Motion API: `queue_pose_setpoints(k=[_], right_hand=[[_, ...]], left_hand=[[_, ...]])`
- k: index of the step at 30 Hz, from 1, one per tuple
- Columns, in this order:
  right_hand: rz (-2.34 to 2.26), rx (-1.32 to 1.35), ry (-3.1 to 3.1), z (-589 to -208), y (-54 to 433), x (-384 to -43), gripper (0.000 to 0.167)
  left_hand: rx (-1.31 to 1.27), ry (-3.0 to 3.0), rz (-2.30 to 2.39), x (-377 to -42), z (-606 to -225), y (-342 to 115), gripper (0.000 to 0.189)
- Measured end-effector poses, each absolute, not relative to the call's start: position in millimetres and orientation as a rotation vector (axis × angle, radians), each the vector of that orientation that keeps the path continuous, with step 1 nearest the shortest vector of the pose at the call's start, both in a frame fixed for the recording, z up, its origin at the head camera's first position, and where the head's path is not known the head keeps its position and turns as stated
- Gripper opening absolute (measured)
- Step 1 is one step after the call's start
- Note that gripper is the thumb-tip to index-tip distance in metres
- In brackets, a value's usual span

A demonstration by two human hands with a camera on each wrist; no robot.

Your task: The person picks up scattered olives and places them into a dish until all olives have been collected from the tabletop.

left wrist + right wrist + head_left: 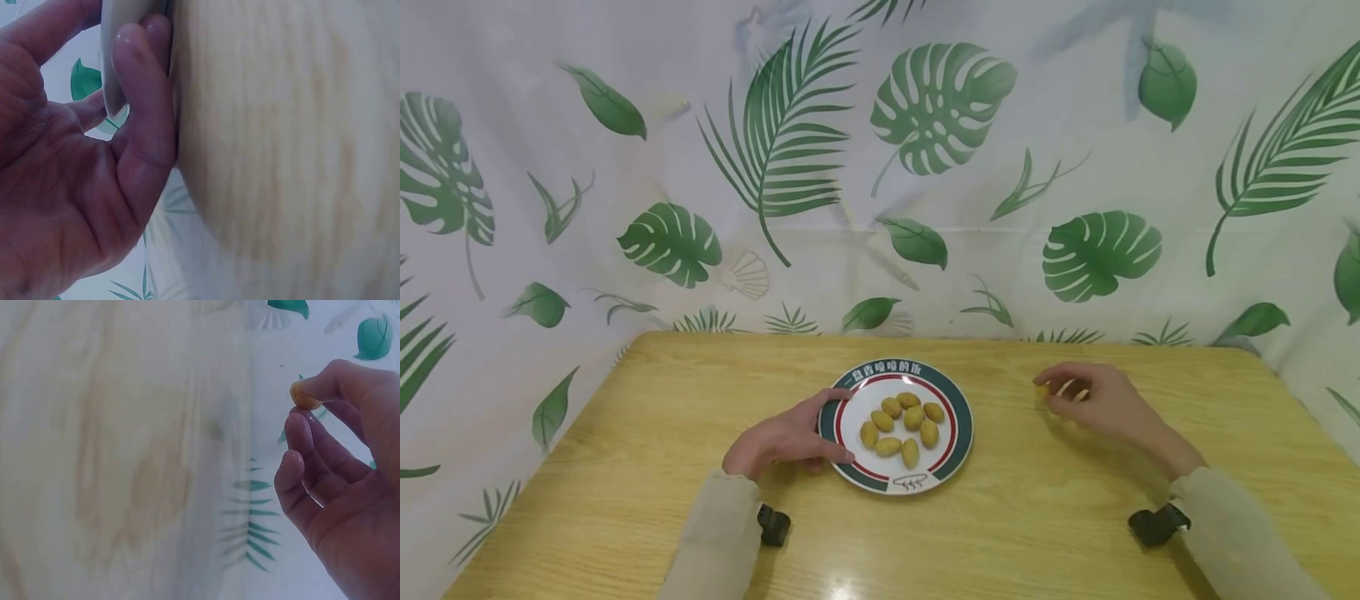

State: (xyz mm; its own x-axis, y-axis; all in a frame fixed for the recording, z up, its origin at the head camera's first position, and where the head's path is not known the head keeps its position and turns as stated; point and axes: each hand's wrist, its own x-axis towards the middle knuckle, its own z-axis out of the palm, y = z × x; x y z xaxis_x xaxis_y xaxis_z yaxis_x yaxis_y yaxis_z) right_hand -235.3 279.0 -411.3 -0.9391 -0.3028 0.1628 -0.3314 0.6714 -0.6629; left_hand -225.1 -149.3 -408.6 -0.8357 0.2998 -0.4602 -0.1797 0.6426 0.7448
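Note:
A round white plate (pixel 962 425) with a dark green rim and a red ring sits on the wooden table (pixel 1000 525). Several small yellow-brown oval pieces (pixel 910 452), like nuts or tiny potatoes, lie in its middle. My left hand (pixel 786 432) grips the plate's left edge, thumb over the rim. In the left wrist view, curled fingers (pixel 147 106) reach beneath the plate (pixel 112 69). To the plate's right, my right hand (pixel 1101 400) pinches one yellow-brown oval piece (pixel 303 397) between thumb and fingertips, above the table.
A white cloth (pixel 820 275) printed with green leaves hangs behind the table and along its left side. Dark wrist cameras (pixel 1159 525) are strapped at both cuffs.

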Motion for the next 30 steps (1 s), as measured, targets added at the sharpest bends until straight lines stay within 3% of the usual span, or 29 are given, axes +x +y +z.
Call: queue_pose_setpoints(k=[30], right_hand=[[1.108,0.720,-2.730,-400.4,220.9,-247.3,0.020]], left_hand=[[0.097,2.305,1.120,-227.0,-410.2,-150.1,0.088]])
